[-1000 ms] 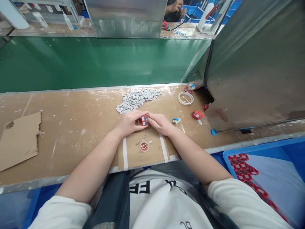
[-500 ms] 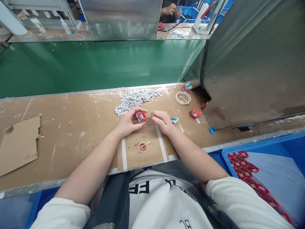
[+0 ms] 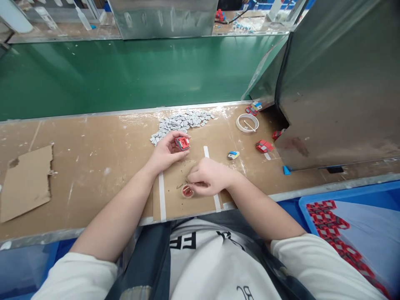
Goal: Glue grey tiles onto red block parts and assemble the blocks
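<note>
While holding the small red piece [image 3: 182, 143] with recessed face up in the left hand [image 3: 168, 151], wrapping bent fingers around it just before the pile of grey tiles [image 3: 183, 122] over the bench [image 3: 103, 166], working with the right hand [image 3: 210, 176] at the little cup [image 3: 188, 196] of red contents near the front edge. Curling the right fingers inward right at the cup's rim, perhaps pinching the thin stick [image 3: 186, 188] there, though too hidden behind the knuckles to tell. Judging by this pose, probably being at the step of picking up the stick or wetting it, not yet at applying anything to the red piece. Likely needing next to be lifting the stick clear without tipping the cup, then bringing it across to the recess, all while holding the red piece steady and level
</note>
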`<state>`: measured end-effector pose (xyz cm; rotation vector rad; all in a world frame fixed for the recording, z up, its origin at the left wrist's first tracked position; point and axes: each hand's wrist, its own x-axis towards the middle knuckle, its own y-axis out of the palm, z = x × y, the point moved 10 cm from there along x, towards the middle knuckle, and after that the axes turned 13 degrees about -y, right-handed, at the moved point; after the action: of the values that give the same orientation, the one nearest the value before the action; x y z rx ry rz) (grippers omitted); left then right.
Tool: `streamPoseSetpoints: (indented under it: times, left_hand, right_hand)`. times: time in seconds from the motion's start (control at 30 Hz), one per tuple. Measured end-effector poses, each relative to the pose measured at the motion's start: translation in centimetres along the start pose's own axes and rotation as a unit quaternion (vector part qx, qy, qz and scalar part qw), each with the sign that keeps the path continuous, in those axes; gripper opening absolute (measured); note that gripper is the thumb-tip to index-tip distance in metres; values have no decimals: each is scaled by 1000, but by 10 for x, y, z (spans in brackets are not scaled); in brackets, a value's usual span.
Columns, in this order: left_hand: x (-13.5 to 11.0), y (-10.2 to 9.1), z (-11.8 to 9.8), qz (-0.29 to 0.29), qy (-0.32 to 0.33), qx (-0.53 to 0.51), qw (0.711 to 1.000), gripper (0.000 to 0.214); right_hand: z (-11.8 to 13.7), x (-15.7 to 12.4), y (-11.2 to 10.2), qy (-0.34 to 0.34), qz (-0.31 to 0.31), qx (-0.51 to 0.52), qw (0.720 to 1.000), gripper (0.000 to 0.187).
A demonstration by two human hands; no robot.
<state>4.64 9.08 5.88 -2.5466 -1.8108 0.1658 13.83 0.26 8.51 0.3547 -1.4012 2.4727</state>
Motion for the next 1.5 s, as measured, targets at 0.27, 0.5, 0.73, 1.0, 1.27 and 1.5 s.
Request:
streamPoseSetpoints:
  times: [0.27,0.5,0.73,1.0,1.27,1.5]
  left_hand:
    - [2,10,9,34,-22,17,999,59]
    - [2,11,13,41,-30,12,999,58]
    - [2,10,12,33,-28,55,998,56]
    - [3,8,16,33,-26,36,998,64]
    - [1,10,20,37,-70,61,995,62]
    - [0,14,22,45,-88,112,989,62]
  right_hand:
    - [6,2,2,-43,2,-52,998,38]
    - [10,0,2,-52,-3,14,999,35]
    - [12,5,10,-49,8,41,998,37]
    - [-14,-3,-7,47,-84,71,993,46]
    - [-47,-41,-51,134,-361,120,915,57]
    - [-63,-79,-77,219,-523,32,823,55]
